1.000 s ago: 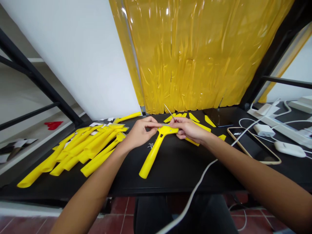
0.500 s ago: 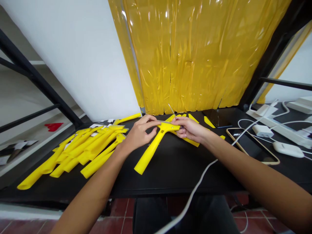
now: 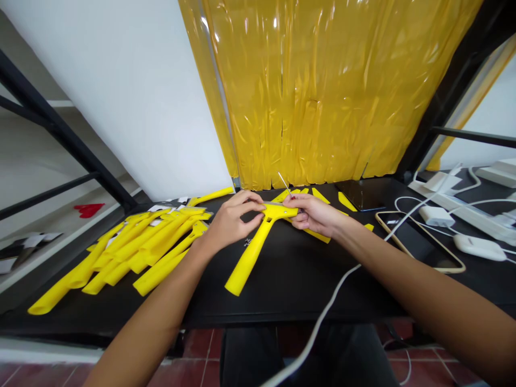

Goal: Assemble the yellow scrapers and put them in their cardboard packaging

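Note:
A yellow T-shaped scraper [image 3: 250, 255] is held up between my two hands, its hollow handle angled down toward me and a thin grey strip along the far edge of its head. My left hand [image 3: 237, 217] pinches the head's left end between thumb and fingers. My right hand [image 3: 312, 215] grips the right end and also holds a thin screwdriver [image 3: 284, 183], its metal shaft pointing up and away; its handle is mostly hidden in the fingers. Small metal screws [image 3: 248, 242] lie on the black table [image 3: 306, 293] under the scraper.
Several yellow scrapers [image 3: 149, 242] are heaped at left. Flat yellow pieces [image 3: 320, 195] lie behind my right hand. At right are a dark tablet [image 3: 360, 195], a phone [image 3: 423, 242], white chargers [image 3: 435, 216] and a power strip [image 3: 475, 215]. A white cable [image 3: 322, 317] crosses the table's front edge.
The scraper's handle end has swung slightly toward me and to the right. Small screws beneath it now show. My left fingers have shifted slightly on the head; the right hand stays nearly still.

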`<act>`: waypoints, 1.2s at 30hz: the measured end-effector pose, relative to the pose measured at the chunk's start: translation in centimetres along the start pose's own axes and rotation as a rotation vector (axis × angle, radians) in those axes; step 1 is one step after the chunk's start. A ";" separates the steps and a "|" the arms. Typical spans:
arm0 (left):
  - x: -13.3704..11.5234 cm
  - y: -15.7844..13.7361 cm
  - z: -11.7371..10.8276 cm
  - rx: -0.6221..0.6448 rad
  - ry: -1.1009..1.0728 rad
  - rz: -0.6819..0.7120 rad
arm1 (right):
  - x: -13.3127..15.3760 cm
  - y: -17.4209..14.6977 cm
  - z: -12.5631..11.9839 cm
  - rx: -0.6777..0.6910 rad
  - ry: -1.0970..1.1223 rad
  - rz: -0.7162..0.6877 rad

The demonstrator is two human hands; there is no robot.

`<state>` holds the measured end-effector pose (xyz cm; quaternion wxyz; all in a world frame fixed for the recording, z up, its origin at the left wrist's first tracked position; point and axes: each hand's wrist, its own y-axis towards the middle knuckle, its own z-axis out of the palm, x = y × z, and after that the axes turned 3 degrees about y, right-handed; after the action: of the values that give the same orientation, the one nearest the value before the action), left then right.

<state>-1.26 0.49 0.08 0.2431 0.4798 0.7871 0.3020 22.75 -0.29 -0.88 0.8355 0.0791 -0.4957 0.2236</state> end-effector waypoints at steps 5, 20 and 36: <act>-0.2 0.2 -0.6 0.067 0.041 0.027 | -0.1 0.2 -0.2 0.013 0.035 0.013; 3.5 -0.8 1.9 -0.341 -0.545 -0.922 | -3.6 0.9 0.8 0.133 -0.987 -0.530; 1.8 -0.1 2.1 -0.330 -0.905 -1.224 | -5.1 2.4 0.4 0.252 -1.484 -0.529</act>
<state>-0.65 2.55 -1.60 0.7324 -0.0059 0.6809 0.0023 19.23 0.12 -5.31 0.2975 0.4161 -0.8584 -0.0389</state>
